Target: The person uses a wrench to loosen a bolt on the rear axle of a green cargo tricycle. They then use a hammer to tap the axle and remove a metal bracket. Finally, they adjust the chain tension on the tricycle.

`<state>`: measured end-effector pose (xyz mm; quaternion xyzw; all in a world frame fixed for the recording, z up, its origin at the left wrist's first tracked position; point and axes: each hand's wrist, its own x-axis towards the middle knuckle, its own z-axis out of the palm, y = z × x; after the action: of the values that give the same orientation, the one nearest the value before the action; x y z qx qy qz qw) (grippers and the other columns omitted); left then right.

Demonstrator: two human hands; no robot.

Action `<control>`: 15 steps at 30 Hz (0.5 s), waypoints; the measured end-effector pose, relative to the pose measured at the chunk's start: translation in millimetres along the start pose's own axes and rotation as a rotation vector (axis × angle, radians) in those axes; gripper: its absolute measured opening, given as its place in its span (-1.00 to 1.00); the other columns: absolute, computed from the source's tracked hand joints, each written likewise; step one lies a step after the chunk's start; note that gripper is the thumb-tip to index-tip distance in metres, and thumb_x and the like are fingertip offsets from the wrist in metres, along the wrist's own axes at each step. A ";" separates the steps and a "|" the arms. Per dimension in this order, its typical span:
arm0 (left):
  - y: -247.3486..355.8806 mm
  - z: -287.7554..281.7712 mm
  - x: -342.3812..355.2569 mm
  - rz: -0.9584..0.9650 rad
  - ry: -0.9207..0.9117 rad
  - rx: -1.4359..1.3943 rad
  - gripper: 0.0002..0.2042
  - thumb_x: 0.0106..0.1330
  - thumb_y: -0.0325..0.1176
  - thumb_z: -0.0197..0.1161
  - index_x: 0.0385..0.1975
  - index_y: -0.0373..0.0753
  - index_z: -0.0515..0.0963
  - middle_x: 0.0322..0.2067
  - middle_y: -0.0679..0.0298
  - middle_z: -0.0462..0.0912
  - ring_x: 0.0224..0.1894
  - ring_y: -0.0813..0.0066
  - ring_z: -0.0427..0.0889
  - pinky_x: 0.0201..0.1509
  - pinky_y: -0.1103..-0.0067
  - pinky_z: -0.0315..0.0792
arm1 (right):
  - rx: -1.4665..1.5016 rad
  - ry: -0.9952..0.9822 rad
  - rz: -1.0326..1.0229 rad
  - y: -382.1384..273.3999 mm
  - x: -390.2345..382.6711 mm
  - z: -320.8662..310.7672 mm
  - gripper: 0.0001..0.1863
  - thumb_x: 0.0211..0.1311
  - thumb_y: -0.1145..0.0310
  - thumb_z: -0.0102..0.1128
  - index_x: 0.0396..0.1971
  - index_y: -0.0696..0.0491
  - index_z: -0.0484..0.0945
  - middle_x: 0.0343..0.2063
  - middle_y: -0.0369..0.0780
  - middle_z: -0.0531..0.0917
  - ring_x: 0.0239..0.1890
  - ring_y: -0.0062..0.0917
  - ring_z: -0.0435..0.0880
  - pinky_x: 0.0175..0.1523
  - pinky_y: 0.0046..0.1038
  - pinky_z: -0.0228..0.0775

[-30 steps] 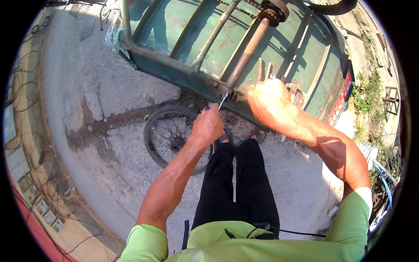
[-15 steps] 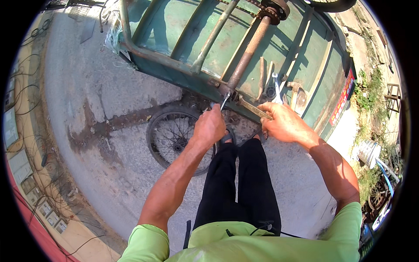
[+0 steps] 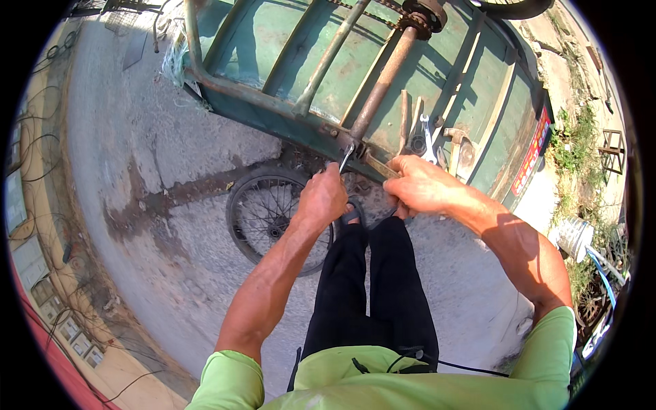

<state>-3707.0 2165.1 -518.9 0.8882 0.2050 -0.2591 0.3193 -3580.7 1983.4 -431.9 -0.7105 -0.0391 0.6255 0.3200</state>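
Both of the person's hands work near the centre of the frame, apart from each other, each closed on its own tool. The left hand (image 3: 322, 198) is clamped around the lower end of a shiny wrench (image 3: 347, 157), whose upper end meets the joint (image 3: 350, 140) at the near end of a rusty axle (image 3: 384, 82). The right hand (image 3: 425, 184), a little farther right, grips the end of a brownish flat tool (image 3: 381, 166) that slants up leftward to the same joint; its exact kind is hard to make out. The axle runs up across a ribbed green metal panel (image 3: 301, 75) to a dark round hub (image 3: 422, 19) at the top of the frame, with a rusty chain (image 3: 389, 8) beside it. On the panel, just above and right of the right hand, lie a silver wrench (image 3: 428, 137), a hammer (image 3: 465, 150) and a brown rod (image 3: 403, 113). Left of centre, a spoked wheel (image 3: 277, 229) lies on the grey ground (image 3: 198, 273), partly covered by the left forearm. Black trousers (image 3: 342, 294) fill the lower middle, and a whitish bucket (image 3: 575, 236) sits at the right.
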 end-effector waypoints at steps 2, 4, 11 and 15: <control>7.4 -4.5 -1.2 -0.008 -0.013 0.003 -0.83 0.36 -0.38 0.10 -0.25 -0.40 0.41 -0.38 -0.35 0.61 -0.20 -0.43 0.57 -0.10 -0.09 0.41 | 0.463 0.041 -0.007 25.9 -8.4 54.0 -0.67 0.32 0.40 -0.01 0.01 0.26 0.38 -0.38 -0.16 0.61 -0.53 -0.54 0.64 -0.47 -0.49 0.51; 9.1 -2.8 2.5 -0.010 -0.023 0.025 -0.83 0.37 -0.38 0.09 -0.25 -0.39 0.41 -0.38 -0.35 0.61 -0.20 -0.43 0.57 -0.11 -0.09 0.40 | 0.699 0.097 -0.016 62.4 15.3 100.1 -0.57 0.37 0.40 -0.07 0.18 0.22 0.23 -0.40 -0.17 0.57 -0.56 -0.54 0.58 -0.49 -0.48 0.47; -5.6 2.1 4.3 -0.004 0.006 0.068 -0.82 0.39 -0.37 0.08 -0.26 -0.40 0.41 -0.38 -0.35 0.60 -0.20 -0.44 0.56 -0.11 -0.08 0.39 | -0.066 0.544 -0.180 161.0 149.9 141.2 -0.59 0.29 0.33 0.08 0.03 0.24 0.28 -0.33 0.26 0.65 -0.20 0.21 0.64 -0.07 0.10 0.46; -1.6 3.7 5.2 -0.007 0.000 0.055 -0.82 0.40 -0.37 0.09 -0.25 -0.40 0.41 -0.38 -0.35 0.60 -0.19 -0.45 0.55 -0.11 -0.08 0.38 | -0.320 0.606 -0.259 172.7 141.8 79.8 -0.67 0.28 0.30 0.11 -0.09 0.21 0.36 -0.41 0.17 0.68 -0.27 0.13 0.67 -0.13 0.05 0.50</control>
<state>-3705.0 2164.8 -525.1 0.8959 0.2008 -0.2655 0.2940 -3682.7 1943.7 -642.4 -0.8938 -0.1295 0.3270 0.2782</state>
